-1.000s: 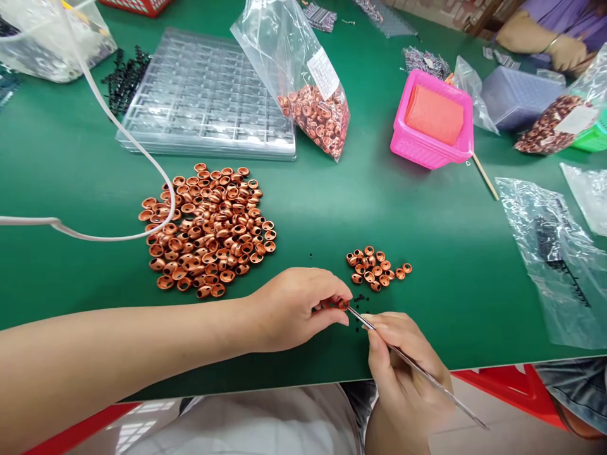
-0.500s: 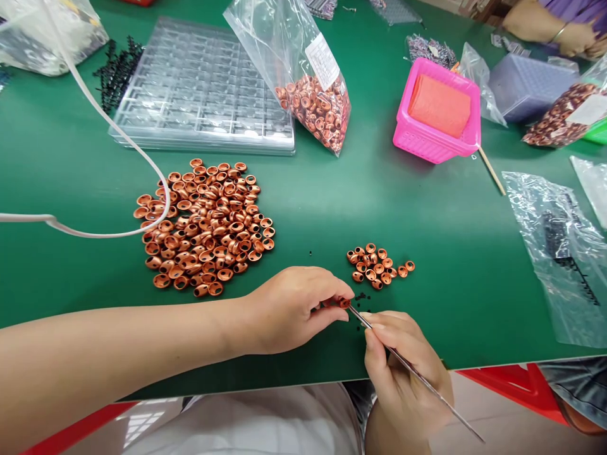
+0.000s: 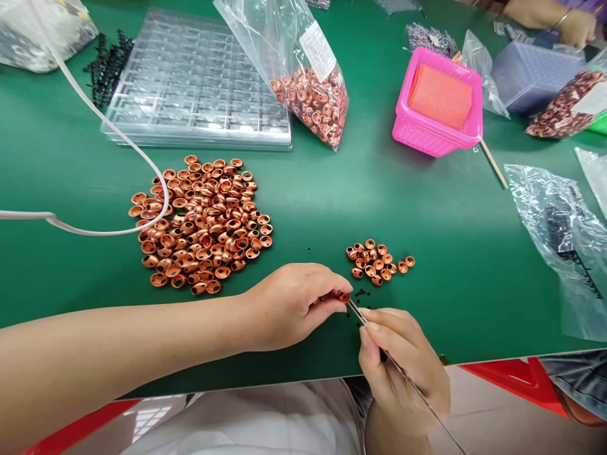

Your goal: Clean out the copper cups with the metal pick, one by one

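Between thumb and fingers, my left hand pinches a small copper-coloured ring-like part with a hole in it. My right hand is closed on slim metal tweezers, whose tips lie right at that part. Tiny black pieces are scattered on the green table just past the tweezer tips. Beyond them is a small group of the same copper parts. A much larger heap of copper parts spreads to the left, beyond my left forearm.
Stacked clear plastic trays stand at the back left beside a clear bag of copper parts. A white cable loops over the heap's left side. Back right are a pink basket and a blue-grey bin; another person's hand shows beyond.
The tweezer prongs now show spread apart at the tips, where they looked closed together before. Both hands stay almost in place, and the view has shifted slightly.
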`<state>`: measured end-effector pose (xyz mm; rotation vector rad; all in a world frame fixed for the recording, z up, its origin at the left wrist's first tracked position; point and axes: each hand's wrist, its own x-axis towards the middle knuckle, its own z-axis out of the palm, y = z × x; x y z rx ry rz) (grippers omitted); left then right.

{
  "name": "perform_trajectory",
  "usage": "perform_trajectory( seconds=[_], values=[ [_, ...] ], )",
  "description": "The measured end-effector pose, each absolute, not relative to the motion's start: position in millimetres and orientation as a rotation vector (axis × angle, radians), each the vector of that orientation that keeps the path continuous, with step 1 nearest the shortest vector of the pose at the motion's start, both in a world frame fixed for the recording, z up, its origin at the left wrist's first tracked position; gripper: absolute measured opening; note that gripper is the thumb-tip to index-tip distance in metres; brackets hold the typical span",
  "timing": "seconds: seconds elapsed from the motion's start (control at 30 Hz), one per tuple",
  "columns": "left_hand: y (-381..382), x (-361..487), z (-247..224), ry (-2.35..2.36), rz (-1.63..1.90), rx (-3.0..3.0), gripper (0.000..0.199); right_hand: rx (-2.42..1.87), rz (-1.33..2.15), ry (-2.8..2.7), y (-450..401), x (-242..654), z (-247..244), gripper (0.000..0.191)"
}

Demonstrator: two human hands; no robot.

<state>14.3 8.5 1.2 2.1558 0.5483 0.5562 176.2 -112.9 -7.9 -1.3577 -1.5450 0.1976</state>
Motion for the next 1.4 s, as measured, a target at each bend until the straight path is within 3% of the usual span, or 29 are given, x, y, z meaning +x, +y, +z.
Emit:
perform_trajectory(
  seconds=[0.63, 1.1, 1.4],
  values=[
    [7.9, 13.5, -1.5, 0.512, 0.594, 2.163, 0.011, -1.318, 0.246, -1.47, -114.6, 175.5, -10.9, 0.045],
    [7.0, 12.8, -0.9, 0.425, 0.616, 2.33, 0.01, -1.349, 0.292, -1.419, -114.1, 175.1, -12.0, 0.035],
    [-0.2, 11.0, 6.3, 0.403, 0.63, 2.349, 0.011, -1.248, 0.345, -1.445, -118.3, 183.5, -11.1, 0.042]
  ],
)
